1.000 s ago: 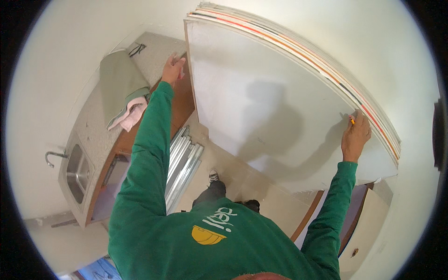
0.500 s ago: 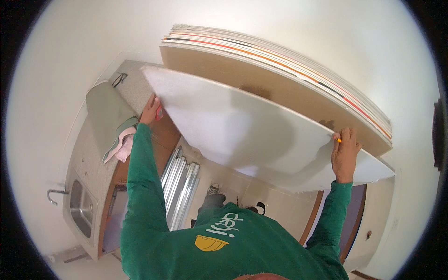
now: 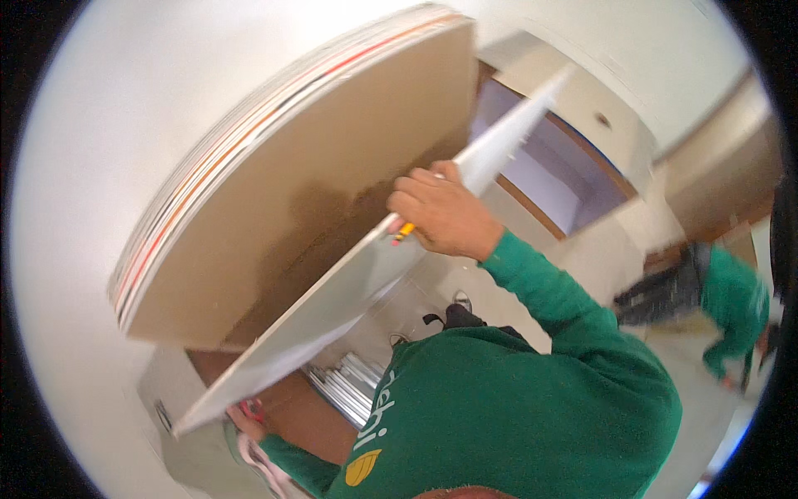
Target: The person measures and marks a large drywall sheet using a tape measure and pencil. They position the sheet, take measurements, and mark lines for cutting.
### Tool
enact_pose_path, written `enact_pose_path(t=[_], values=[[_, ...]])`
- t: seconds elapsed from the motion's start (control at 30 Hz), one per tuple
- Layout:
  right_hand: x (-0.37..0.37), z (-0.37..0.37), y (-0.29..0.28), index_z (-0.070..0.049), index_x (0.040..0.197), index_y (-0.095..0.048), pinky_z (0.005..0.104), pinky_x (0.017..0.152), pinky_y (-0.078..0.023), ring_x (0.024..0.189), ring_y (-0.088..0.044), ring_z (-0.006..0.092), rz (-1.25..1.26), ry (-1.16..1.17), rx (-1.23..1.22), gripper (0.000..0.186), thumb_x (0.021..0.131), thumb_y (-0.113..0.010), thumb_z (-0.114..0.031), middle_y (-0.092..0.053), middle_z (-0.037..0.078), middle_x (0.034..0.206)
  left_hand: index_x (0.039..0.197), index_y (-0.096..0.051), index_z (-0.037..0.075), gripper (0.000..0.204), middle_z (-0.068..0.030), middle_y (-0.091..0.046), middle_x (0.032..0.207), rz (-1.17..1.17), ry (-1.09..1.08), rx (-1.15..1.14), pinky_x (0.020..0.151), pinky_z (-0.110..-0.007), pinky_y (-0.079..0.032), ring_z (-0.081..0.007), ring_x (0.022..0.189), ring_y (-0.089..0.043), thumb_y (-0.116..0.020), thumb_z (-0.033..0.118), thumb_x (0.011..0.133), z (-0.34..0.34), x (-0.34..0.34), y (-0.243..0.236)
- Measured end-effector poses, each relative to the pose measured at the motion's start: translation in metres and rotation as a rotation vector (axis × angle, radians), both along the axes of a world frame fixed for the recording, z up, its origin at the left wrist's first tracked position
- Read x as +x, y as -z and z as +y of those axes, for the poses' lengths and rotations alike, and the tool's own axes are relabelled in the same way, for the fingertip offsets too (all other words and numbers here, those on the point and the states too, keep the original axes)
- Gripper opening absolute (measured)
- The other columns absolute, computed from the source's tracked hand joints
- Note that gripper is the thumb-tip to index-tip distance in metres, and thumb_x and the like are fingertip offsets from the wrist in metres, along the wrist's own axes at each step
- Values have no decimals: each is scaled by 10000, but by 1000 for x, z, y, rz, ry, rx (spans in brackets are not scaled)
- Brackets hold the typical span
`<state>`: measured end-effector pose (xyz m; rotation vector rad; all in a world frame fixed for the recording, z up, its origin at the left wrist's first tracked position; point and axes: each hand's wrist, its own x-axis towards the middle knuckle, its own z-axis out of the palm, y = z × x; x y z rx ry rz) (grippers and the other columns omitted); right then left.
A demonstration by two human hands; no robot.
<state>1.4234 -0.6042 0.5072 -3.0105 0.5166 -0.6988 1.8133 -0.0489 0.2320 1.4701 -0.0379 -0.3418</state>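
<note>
A large white drywall sheet (image 3: 332, 320) stands on edge, slanting from lower left to upper right. My right hand (image 3: 440, 212) is closed over its upper edge, with a yellow pencil (image 3: 404, 234) tucked in the fingers. Low at the left, my left hand (image 3: 247, 422) is beside the sheet's left end, closed around a small red object (image 3: 253, 408), blurred and partly hidden; whether it also grips the sheet is unclear. Behind the held sheet, a thick stack of boards (image 3: 332, 150) leans against the wall, its brown face toward me.
Silvery metal profiles (image 3: 345, 387) lie on the floor beside a brown cabinet (image 3: 291, 407). A pinkish cloth (image 3: 258, 461) hangs near my left forearm. A doorway-like framed opening (image 3: 557, 166) is beyond the sheet's right end. Another person in green (image 3: 736, 291) bends at the far right.
My view has swung right, bringing another person into sight. The sheet now stands angled away from the stack at its right end, and my right hand still holds its upper edge.
</note>
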Motion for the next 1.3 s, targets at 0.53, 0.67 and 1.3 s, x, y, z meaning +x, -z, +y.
enact_pose_path(t=[0.53,0.67,1.3], values=[[-19,15,-33,-148,1073,-650,504,917,-383,1041,-606,268,-265,85,-118,215,863,-684,-122,-641,28,1033,1514,-475,69,667,-138,-547,1414,-200,-122,18,958,-403,-534,-259,1197,-570,-586,551,1066,-23,15,-168],[-64,7,-52,-86,1104,-645,411,824,-473,890,-634,247,-385,20,-155,156,950,-621,-90,-656,80,1052,1480,-504,45,624,-130,-555,1398,-253,-145,51,991,-413,-528,-250,1230,-559,-606,504,1070,-9,9,-234],[-366,-117,-49,-110,1176,-717,269,875,-419,962,-501,93,-722,271,92,437,1107,-552,-509,-589,-45,1004,1376,-659,70,454,-132,-680,1331,-905,302,101,1127,-442,-534,-223,1223,-671,-703,366,1033,-198,-106,-502]])
